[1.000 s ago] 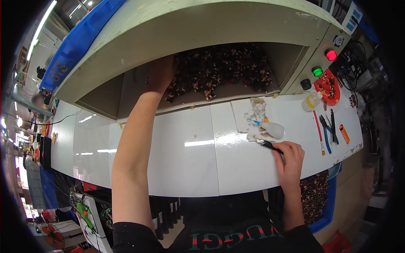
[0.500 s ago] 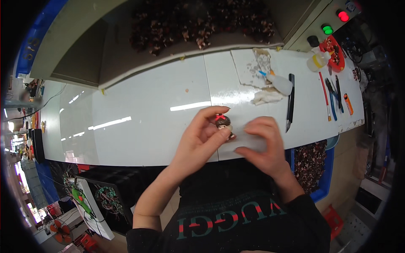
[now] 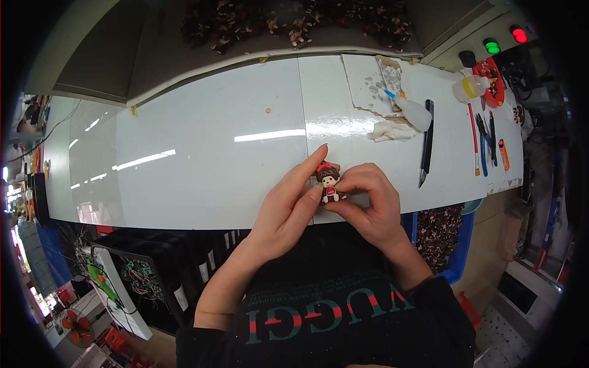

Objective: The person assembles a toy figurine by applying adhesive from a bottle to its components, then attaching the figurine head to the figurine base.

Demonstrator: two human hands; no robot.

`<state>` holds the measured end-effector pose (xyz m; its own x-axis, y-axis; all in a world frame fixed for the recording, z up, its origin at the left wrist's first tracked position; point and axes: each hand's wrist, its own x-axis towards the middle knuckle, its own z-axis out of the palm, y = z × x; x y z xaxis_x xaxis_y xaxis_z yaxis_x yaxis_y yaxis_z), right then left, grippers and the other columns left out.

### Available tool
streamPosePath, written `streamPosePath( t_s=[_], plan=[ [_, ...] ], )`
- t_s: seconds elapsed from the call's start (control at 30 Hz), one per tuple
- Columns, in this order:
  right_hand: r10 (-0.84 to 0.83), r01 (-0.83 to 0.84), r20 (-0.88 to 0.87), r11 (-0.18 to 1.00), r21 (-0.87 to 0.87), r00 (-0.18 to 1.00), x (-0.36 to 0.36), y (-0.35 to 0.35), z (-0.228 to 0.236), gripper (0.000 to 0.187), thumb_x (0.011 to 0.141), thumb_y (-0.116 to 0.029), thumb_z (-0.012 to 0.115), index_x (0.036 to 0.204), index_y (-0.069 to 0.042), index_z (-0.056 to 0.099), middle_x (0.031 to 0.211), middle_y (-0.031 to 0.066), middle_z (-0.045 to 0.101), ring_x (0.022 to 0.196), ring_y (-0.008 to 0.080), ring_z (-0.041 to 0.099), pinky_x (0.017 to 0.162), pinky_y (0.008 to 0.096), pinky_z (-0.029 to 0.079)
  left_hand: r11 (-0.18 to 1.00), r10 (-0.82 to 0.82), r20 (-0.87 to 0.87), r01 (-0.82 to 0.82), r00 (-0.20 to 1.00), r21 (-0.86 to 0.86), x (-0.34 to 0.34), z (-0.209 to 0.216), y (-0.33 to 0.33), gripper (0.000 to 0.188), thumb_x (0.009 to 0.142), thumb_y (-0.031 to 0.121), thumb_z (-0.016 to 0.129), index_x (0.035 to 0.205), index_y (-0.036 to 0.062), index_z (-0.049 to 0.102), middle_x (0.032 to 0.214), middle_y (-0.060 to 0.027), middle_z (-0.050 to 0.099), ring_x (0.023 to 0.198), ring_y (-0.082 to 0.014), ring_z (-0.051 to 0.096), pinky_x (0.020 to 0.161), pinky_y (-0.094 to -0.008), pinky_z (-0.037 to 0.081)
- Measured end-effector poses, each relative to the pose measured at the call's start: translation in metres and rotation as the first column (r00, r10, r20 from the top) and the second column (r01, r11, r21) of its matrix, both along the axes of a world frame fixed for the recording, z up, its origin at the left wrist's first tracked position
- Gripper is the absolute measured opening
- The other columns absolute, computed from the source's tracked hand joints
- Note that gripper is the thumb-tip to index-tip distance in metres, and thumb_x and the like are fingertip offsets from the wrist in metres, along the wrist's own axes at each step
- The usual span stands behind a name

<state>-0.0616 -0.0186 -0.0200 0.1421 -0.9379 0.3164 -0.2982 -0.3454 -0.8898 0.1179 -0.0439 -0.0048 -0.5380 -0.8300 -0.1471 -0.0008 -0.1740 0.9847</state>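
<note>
Between my two hands, over the near edge of the white table (image 3: pixel 202 196), is a small doll figurine (image 3: pixel 330 182) with brown hair, a red bow and a red patch on its front. Its face points up toward me. My left hand (image 3: pixel 291 199) grips it from the left, thumb against its side and index finger stretched past the head. From the right, my right hand (image 3: pixel 370 199) pinches the figurine's lower side between thumb and fingers. The fingers partly cover its sides and back.
Right of my hands lie a black pen-shaped cutter (image 3: pixel 426 144), a squeeze bottle (image 3: pixel 413 113) with blue tip, a crumpled tissue (image 3: pixel 392 130), a red brush (image 3: pixel 473 138), pliers (image 3: pixel 483 144) and an orange lighter (image 3: pixel 504 154). Many figurines fill the shelf (image 3: pixel 299 30) and a blue bin (image 3: pixel 457 260).
My right hand has moved left onto the figurine and now pinches it. The figurine has turned to face me more fully. The whole view has shifted slightly.
</note>
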Motion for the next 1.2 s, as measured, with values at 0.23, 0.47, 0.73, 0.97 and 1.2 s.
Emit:
streamPosePath(
  t_s=[0.23,0.47,0.73,0.97,1.2],
  plan=[
    [0.012,-0.012,0.025,1.000,-0.021,1.000,0.001,-0.001,-0.002,0.032,0.073,-0.007,0.076,0.099,-0.006,0.057,0.092,0.0069,0.061,0.082,0.0195,0.059,0.068,0.0284,0.050,0.993,0.065,-0.005,-0.065,0.998,-0.098,0.000,-0.010,0.004,0.053,0.091,0.000,0.043,0.142,0.0049,0.032,0.108,-0.0103,0.052,0.079,-0.0130,0.050,0.078,-0.0246,0.042],
    [0.020,-0.019,0.064,1.000,-0.011,0.998,0.001,0.005,-0.002,0.031,0.073,-0.007,0.076,0.099,-0.006,0.058,0.094,0.0072,0.061,0.084,0.0204,0.059,0.070,0.0287,0.049,0.985,0.074,-0.015,-0.075,0.997,-0.153,0.001,-0.010,0.008,0.053,0.089,-0.001,0.043,0.142,0.0033,0.033,0.106,-0.0115,0.052,0.081,-0.0142,0.051,0.080,-0.0254,0.042],
    [-0.167,0.129,-0.359,0.983,-0.128,0.918,-0.078,0.005,0.038,0.029,0.075,0.004,0.062,0.102,-0.005,0.061,0.104,0.0104,0.061,0.092,0.0281,0.057,0.083,0.0357,0.046,0.992,0.123,-0.126,-0.119,0.984,0.039,-0.015,0.000,0.016,0.052,0.089,-0.003,0.036,0.140,0.0002,0.033,0.115,-0.0138,0.049,0.102,-0.0209,0.058,0.092,-0.0309,0.042],
    [-0.215,0.201,-0.764,0.973,-0.114,0.608,-0.144,0.016,0.038,0.034,0.075,0.007,0.055,0.105,-0.006,0.064,0.113,0.0078,0.060,0.095,0.0282,0.055,0.085,0.0347,0.045,0.994,0.110,-0.153,-0.107,0.982,0.028,-0.026,0.007,0.015,0.051,0.089,0.000,0.034,0.140,-0.0013,0.033,0.116,-0.0139,0.047,0.103,-0.0234,0.060,0.091,-0.0337,0.044],
    [-0.295,0.387,-0.750,0.920,-0.056,0.592,-0.142,0.039,0.045,0.022,0.081,-0.003,0.062,0.102,-0.004,0.063,0.094,0.0098,0.058,0.088,0.0263,0.057,0.078,0.0322,0.047,0.991,0.109,-0.227,-0.089,0.968,0.098,-0.019,0.001,0.016,0.052,0.088,0.000,0.036,0.140,-0.0008,0.033,0.117,-0.0134,0.047,0.103,-0.0233,0.060,0.092,-0.0342,0.044]
  ],
)
